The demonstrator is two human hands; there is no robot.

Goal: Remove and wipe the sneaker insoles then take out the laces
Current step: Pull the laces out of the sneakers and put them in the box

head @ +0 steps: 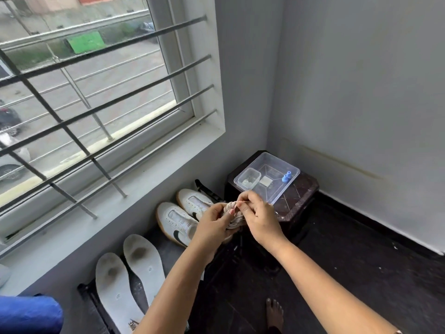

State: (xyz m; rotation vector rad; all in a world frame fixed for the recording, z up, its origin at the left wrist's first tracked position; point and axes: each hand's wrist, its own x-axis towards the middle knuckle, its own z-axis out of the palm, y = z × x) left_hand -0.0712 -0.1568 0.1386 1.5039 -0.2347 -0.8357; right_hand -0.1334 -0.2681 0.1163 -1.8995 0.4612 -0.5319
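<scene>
Head view: both hands meet over a bundle of pale laces (234, 216), held in the air above the dark floor (337, 273). Left hand (213, 224) is closed around the lower part of the bundle from the left; right hand (258, 216) pinches its upper end between thumb and fingertips, fingers curled in. Both grips are closed on the laces; the bundle looks coiled, its ends not distinguishable. Just behind the hands, two white sneakers (179, 220) with dark side marks and tan soles sit side by side on a low black rack (96, 307) along the wall below the window (96, 92). Nearer the camera on the same rack lie two white insoles (130, 280), side by side, with darkened heel patches. Beyond the hands, a dark stool (301, 196) in the corner carries a clear plastic tray (281, 186); inside it are a small clear container (248, 180) and a blue item (286, 177). A bare foot (274, 314) shows at the bottom edge.
</scene>
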